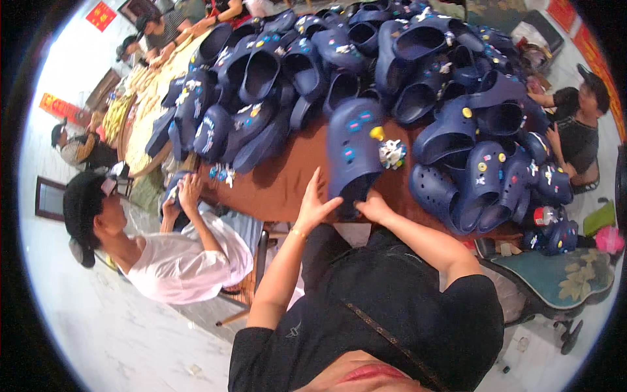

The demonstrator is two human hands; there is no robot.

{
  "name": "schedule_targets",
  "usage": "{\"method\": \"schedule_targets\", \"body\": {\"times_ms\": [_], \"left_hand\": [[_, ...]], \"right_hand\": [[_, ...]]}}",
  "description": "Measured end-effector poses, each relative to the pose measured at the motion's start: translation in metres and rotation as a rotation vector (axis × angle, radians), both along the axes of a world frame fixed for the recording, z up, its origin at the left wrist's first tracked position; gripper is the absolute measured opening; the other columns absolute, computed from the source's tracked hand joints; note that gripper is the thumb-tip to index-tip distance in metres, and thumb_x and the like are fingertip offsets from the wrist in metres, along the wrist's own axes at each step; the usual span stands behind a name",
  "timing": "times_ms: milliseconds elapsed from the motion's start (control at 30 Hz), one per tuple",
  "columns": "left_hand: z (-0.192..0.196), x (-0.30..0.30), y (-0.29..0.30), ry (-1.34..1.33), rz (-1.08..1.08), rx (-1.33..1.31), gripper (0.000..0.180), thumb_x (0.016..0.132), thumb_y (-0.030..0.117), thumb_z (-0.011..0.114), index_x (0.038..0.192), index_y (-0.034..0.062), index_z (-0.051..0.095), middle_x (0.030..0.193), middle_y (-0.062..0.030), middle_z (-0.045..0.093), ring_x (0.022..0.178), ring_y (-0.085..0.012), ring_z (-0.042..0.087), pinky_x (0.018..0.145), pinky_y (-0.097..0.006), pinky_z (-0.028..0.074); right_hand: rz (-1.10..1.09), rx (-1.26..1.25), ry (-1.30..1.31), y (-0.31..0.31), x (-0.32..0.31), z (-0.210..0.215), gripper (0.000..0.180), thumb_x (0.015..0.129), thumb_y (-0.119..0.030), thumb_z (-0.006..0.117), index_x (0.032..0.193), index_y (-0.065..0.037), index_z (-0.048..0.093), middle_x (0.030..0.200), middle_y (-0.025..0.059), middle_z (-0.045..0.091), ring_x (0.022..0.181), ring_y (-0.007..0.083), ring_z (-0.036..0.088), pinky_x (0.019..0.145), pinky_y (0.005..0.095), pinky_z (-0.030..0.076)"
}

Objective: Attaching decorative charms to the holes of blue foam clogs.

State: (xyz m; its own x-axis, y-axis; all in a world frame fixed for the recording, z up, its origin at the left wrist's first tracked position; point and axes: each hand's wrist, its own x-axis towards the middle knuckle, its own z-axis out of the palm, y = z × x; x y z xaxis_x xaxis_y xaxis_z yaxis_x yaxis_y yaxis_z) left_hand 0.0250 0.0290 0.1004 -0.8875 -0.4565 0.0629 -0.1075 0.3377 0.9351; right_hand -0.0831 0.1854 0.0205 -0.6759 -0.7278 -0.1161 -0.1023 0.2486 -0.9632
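Both hands meet at the heel of a navy clog lying on the brown table. Left hand touches it with fingers spread; right hand grips its heel edge. Clog piles crowd beyond; bare tabletop lies left.

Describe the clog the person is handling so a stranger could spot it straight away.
Start at the brown table heaped with navy clogs. At its near edge, between the two big piles, one navy clog lies alone, with the left hand and right hand at its heel end. Its neighbours are stacked; this one lies apart, with a yellow charm and a white charm at its side.
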Motion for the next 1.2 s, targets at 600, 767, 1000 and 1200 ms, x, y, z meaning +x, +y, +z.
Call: {"method": "schedule_targets", "body": {"times_ms": [600,767,1000,1200], "left_hand": [[-0.04,0.007,-0.009,0.043,0.014,-0.711,0.02,0.073,0.001,0.051,0.093,0.0006,0.055,0.101,-0.0172,0.054,0.096,-0.0329,0.052,0.084,-0.04,0.042],[-0.053,-0.029,-0.015,-0.68,-0.192,-0.463,0.026,0.076,0.006,0.042,0.097,-0.002,0.055,0.103,-0.0255,0.054,0.093,-0.0365,0.055,0.083,-0.043,0.043],[-0.106,-0.016,-0.018,-0.304,-0.052,-0.623,0.025,0.081,0.015,0.042,0.095,-0.0025,0.052,0.085,-0.0235,0.06,0.08,-0.0378,0.058,0.073,-0.045,0.046],[-0.083,-0.02,-0.022,-0.394,-0.058,-0.558,0.023,0.081,0.015,0.042,0.091,-0.002,0.053,0.08,-0.0229,0.06,0.076,-0.0386,0.058,0.069,-0.046,0.046]], "right_hand": [[0.01,-0.064,0.84,-0.099,-0.078,0.057,0.023,0.076,-0.009,0.053,0.098,-0.001,0.056,0.101,0.0153,0.057,0.094,0.0312,0.054,0.079,0.0387,0.044],[0.315,0.526,1.069,-0.148,-0.081,0.045,0.026,0.075,-0.012,0.048,0.095,-0.003,0.062,0.099,0.0132,0.057,0.098,0.0275,0.052,0.082,0.0384,0.044],[0.238,0.502,1.153,-0.164,-0.055,0.049,0.017,0.074,-0.009,0.05,0.081,0.001,0.062,0.094,0.0168,0.057,0.091,0.0302,0.054,0.07,0.0366,0.049],[0.233,0.581,0.854,-0.159,-0.071,0.063,0.019,0.081,-0.009,0.045,0.094,0.002,0.054,0.098,0.0219,0.053,0.091,0.0357,0.053,0.078,0.0408,0.046]]}}
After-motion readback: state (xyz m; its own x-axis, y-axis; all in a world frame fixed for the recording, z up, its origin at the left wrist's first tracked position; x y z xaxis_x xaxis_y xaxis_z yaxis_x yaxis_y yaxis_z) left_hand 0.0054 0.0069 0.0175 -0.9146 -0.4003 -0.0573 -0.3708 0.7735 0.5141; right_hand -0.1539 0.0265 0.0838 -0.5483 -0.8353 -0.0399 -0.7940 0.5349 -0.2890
